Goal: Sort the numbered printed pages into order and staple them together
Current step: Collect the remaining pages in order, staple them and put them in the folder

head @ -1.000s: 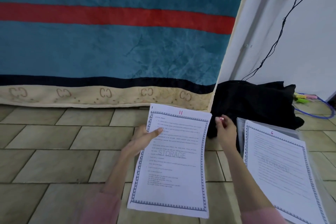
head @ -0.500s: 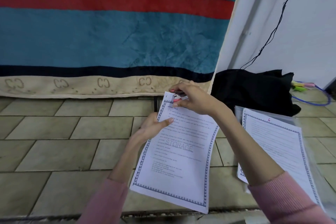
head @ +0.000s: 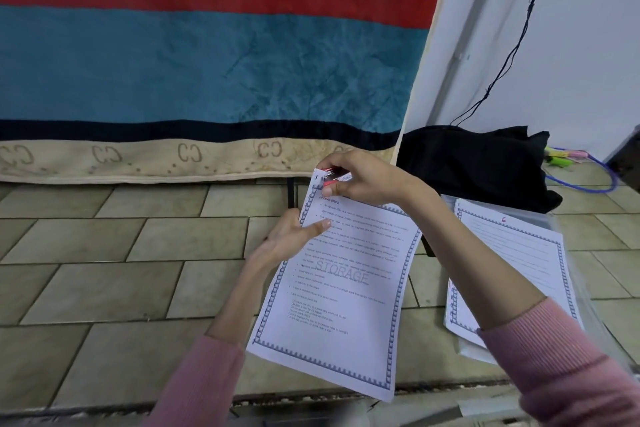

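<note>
Both hands work one sheaf in the head view: the left hand pinches the printed pages by their left edge, holding them up off the tiled floor, apparently to steady the top-left corner, where the right hand closes on a small red stapler. Fingers hide most of the stapler, the sheaf's thickness cannot be judged, and another stack, headed 6, lies just right, partly behind the forearm.

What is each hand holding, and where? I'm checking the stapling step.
Left hand holds the printed pages by their left edge near the top. Right hand pinches a small red stapler on the top-left corner.
</note>
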